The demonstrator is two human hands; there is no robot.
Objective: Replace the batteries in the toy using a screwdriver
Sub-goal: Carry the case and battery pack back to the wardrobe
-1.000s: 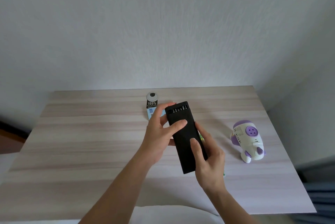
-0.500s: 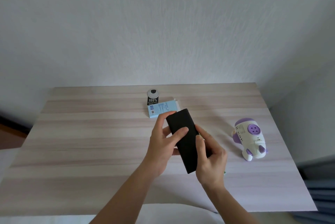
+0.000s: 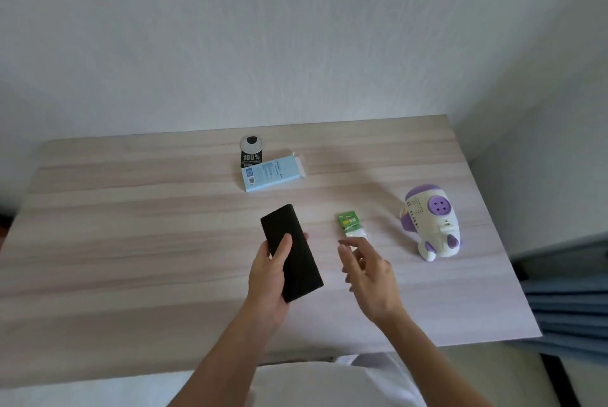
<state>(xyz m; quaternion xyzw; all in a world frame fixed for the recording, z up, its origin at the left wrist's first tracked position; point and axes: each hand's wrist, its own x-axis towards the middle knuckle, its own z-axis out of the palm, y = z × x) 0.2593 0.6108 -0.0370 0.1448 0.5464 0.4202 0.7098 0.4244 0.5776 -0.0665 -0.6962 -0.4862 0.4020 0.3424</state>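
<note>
— Black case [image 3: 291,252], flat and long: which hand has it?

— The left hand [image 3: 268,278]. The thumb lies across the top face and the fingers [image 3: 305,236] curl round the right edge from below, so they are clamped on the case. It is held above the middle of the pale wood-grain bench [image 3: 131,242].

— And the right hand [image 3: 370,278]?

— It hovers just right of the case without touching it. Its fingers [image 3: 353,247] are apart and loosely bent, holding nothing. They look a little blurred.

— Where is the toy?

— The white and purple toy [image 3: 431,222] rests on the right side of the bench. It is right of the right hand and a bit farther away, apart from those fingers and well apart from the left hand.

— Anything between them?

— A small green pack [image 3: 351,225] lies on the bench just beyond the right fingertips, between the case and the toy. I cannot tell whether the fingertips touch it.

— And the far side?

— A pale blue packet [image 3: 273,173] lies flat there. A black and white card [image 3: 251,151] printed "100%" sits at its far left corner. Blue cloth [image 3: 566,301] hangs beside the bench's right edge.
</note>
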